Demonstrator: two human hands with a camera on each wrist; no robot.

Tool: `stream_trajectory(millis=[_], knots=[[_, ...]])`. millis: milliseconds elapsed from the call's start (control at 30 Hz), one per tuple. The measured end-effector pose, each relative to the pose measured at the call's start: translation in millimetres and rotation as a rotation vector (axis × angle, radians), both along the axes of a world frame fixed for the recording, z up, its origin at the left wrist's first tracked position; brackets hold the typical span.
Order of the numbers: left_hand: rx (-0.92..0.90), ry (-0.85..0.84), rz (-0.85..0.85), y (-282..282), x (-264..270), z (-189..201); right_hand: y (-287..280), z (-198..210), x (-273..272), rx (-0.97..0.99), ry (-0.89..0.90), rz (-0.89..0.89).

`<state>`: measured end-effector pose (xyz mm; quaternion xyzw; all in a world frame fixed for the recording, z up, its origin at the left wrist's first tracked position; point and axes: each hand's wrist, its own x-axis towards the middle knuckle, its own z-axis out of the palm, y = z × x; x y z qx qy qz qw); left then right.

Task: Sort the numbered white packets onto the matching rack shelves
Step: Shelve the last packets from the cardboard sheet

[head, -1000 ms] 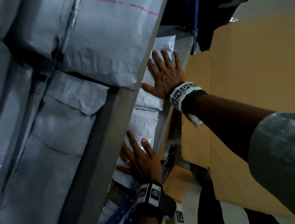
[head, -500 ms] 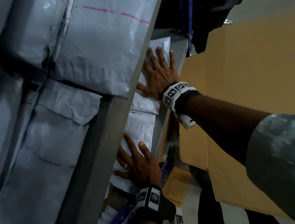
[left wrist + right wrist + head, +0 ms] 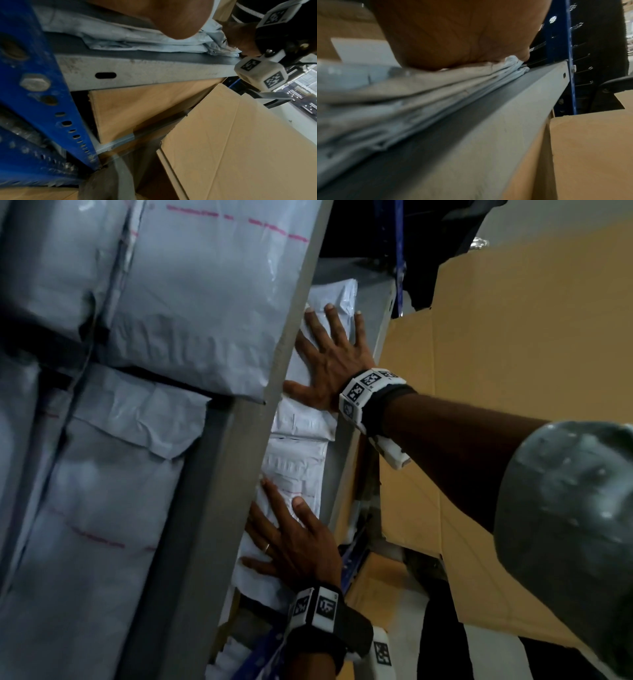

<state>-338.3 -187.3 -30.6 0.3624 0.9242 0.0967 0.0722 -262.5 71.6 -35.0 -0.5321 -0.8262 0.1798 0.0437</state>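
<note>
Head view, centre of the frame: a row of white packets (image 3: 301, 460) is shown lying flat on a grey rack shelf (image 3: 380, 326), seen obliquely so that the shelf runs from the lower centre to the upper centre. The right hand (image 3: 330, 361) is laid palm-down on the upper packets, its fingers straight and spread; nothing is pinched. The left hand (image 3: 291, 542), at the lower centre, is likewise pressed flat on the lower packets, fingers extended and slightly apart, with a ring visible on one finger. Larger white packets (image 3: 205, 302) on another level of the rack fill the left half of the frame, separated from the hands by a grey shelf edge (image 3: 239, 460). A brown cardboard box (image 3: 513, 371) occupies the right half.

Right wrist view, left of the frame: the stacked packet edges (image 3: 402, 102) are seen compressed beneath the palm, near the front lip of the shelf. Packet numbers cannot be read in any view.

The step in hand is judged to be the settling of packets already placed, so that they are pressed level and kept inside the shelf lip. For the next move, both palms would need to be lifted without dragging the slippery top packets outward, after which a further packet could be fetched and its number matched to a shelf.
</note>
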Motion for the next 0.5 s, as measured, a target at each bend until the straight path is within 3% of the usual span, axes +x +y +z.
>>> stream_trajectory(millis=[233, 367, 500], knots=[[0.140, 0.025, -0.020, 16.6, 8.3, 20.5, -37.1, 41.3, 36.3, 0.048, 0.244, -0.118], [0.260, 0.017, -0.035, 28.1, 28.8, 41.8, -88.3, 57.5, 91.0, 0.011, 0.390, -0.260], [0.361, -0.100, -0.124, 30.6, 66.3, 80.5, -158.9, 92.9, 157.6, -0.057, 0.502, -0.382]])
